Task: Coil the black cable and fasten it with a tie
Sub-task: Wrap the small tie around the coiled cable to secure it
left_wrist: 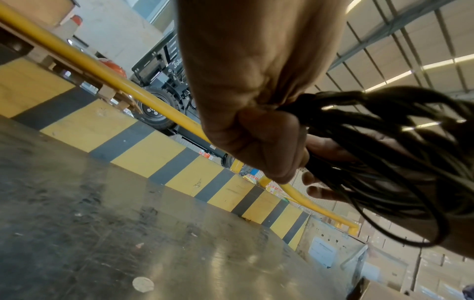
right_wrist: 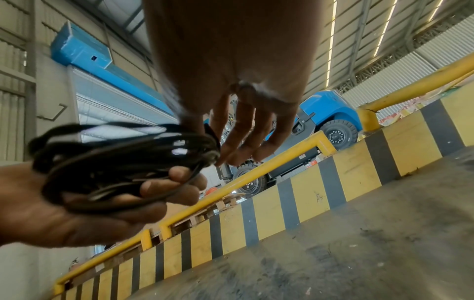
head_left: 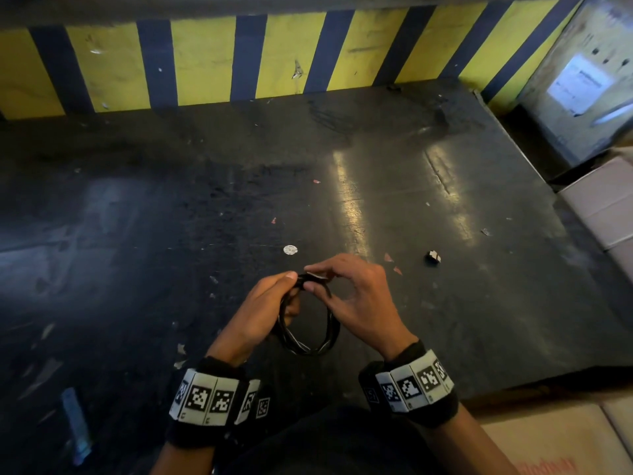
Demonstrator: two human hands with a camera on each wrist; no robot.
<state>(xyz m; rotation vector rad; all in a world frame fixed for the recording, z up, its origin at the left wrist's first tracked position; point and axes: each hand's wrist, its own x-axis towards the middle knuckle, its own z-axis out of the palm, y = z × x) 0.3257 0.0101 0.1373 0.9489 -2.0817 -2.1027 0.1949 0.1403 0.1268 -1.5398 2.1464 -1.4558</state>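
Holding: the black cable, wound into one loose coil of several turns, hangs in the air between both hands above the dark tabletop.
Left grip: the left hand is curled round the coil's 10 o'clock side, thumb laid on top of the bundled strands; in the left wrist view the strands leave the fist toward 3 o'clock.
Right grip: the right hand pinches narrowly at the coil's 12 o'clock point, thumb and forefinger on a small dark strip there; whether this is the tie or a cable end I cannot tell. The other fingers spread loosely past the bundle.
Cable to grip: both holds meet at the top of the loop, nearly touching; the rest of the coil droops toward 6 o'clock, clear of the tabletop.
Around: one white round disc at 12 o'clock just beyond the hands; one small black-and-white block at 2 o'clock, apart; a few pink scraps near the right hand.
Backdrop: yellow-and-black striped wall along the far edge at 12 o'clock.
In the way: nothing lies under the coil.
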